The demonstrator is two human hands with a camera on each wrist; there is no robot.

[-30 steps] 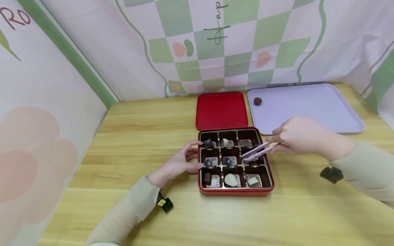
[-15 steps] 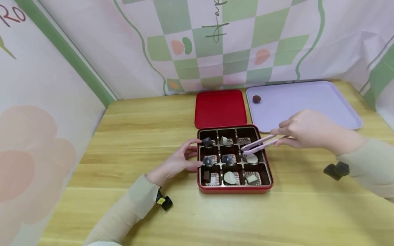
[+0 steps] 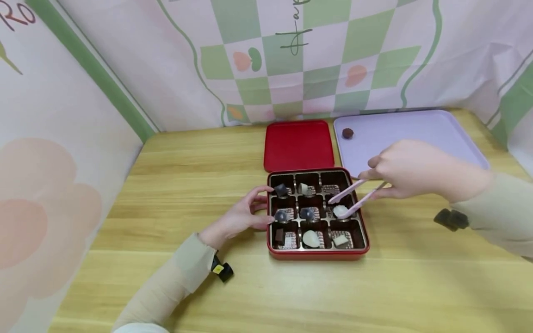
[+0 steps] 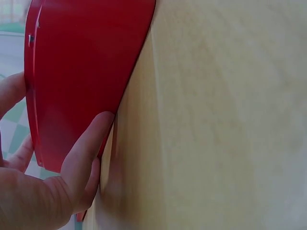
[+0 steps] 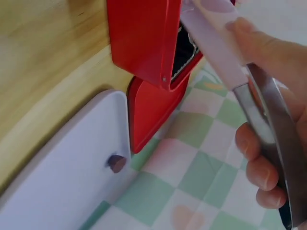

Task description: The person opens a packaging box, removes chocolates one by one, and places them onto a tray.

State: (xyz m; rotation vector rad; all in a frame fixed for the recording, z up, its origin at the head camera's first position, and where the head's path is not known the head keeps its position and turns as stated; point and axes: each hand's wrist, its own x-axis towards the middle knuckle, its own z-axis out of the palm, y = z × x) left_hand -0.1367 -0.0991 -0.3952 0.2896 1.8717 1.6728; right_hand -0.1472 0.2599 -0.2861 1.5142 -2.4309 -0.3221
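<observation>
My right hand [image 3: 410, 169] holds pale pink-tipped tongs [image 5: 216, 45] with metal handles; their arms stand apart over the middle-right compartment of a red box [image 3: 318, 255]. In that compartment lies a white ridged chocolate [image 3: 340, 211], with one tong tip touching or just over its edge. Other compartments hold dark and white pieces, among them a dark ball [image 3: 307, 214], a white rounded piece [image 3: 311, 239] and a dark cube [image 3: 281, 190]. No chocolate shows in the top-right compartment. My left hand [image 3: 239, 215] rests its fingertips and thumb against the box's left side.
Behind the box lies a red lid [image 3: 298, 146]. Right of the lid is a lilac tray [image 3: 416, 134], bearing one brown chocolate [image 3: 347, 133] near its left corner. A patterned cloth [image 3: 283, 60] hangs behind the wooden table [image 3: 200, 162].
The tongs lifted slightly from the middle-right compartment, showing the white chocolate, then their arms spread apart and came down towards it. My left hand stayed at the box's side.
</observation>
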